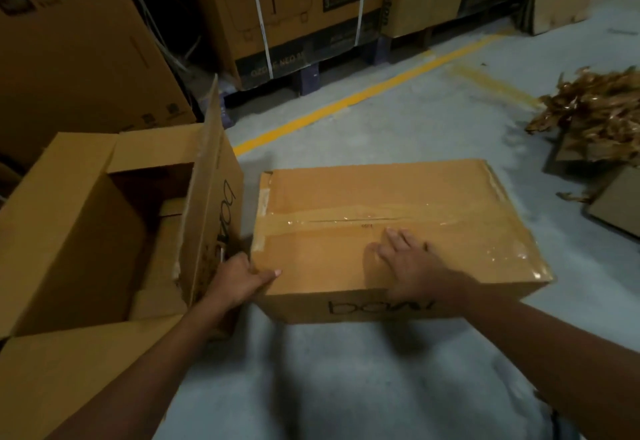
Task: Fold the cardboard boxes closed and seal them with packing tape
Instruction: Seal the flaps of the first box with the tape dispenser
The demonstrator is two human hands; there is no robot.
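Observation:
A closed cardboard box (346,193) lies on the floor in the middle, with clear packing tape (353,219) running along its centre seam. My right hand (405,259) rests flat on the box top with fingers straight, just below the tape. My left hand (242,278) grips the box's near left corner, thumb on top. To the left stands an open cardboard box (69,231) with its flaps up; one tall flap (211,197) rises right beside the closed box.
Large stacked cartons (294,6) line the back wall behind a yellow floor line (346,100). A big carton (69,51) stands at the far left. A heap of crumpled brown tape scraps (588,110) and flat cardboard pieces (616,204) lie at the right.

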